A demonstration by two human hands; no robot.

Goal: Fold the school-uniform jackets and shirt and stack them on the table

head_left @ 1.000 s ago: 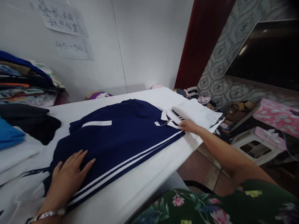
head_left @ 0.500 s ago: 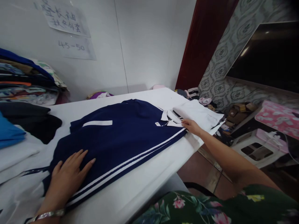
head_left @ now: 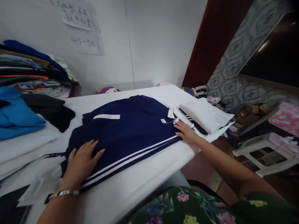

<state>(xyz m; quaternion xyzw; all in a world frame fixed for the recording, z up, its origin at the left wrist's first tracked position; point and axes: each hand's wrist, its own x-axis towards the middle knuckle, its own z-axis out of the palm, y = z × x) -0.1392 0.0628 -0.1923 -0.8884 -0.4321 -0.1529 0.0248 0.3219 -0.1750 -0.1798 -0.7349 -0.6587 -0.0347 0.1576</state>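
Note:
A navy jacket [head_left: 130,127] with a white collar and white stripes along its near side lies spread on the white table [head_left: 149,180]. My left hand [head_left: 83,158] rests flat on its left end, fingers apart. At the collar end, my right hand [head_left: 185,131] lies with fingers stretched over the fabric near the stripes. Both hands press on the cloth without gripping it. Beside the collar, a folded white garment [head_left: 207,113] sits on top of a black striped one [head_left: 195,123].
Stacked folded clothes [head_left: 35,73] stand at the left, with a blue garment [head_left: 18,115] and dark ones [head_left: 49,109] in front. A white stool [head_left: 266,152] and cardboard boxes [head_left: 252,113] are beyond the table's right edge. Handwritten paper signs [head_left: 87,42] hang on the wall.
My right hand has let go of the collar edge and now lies flat on the jacket. My left hand keeps its place on the cloth. The view has shifted slightly left.

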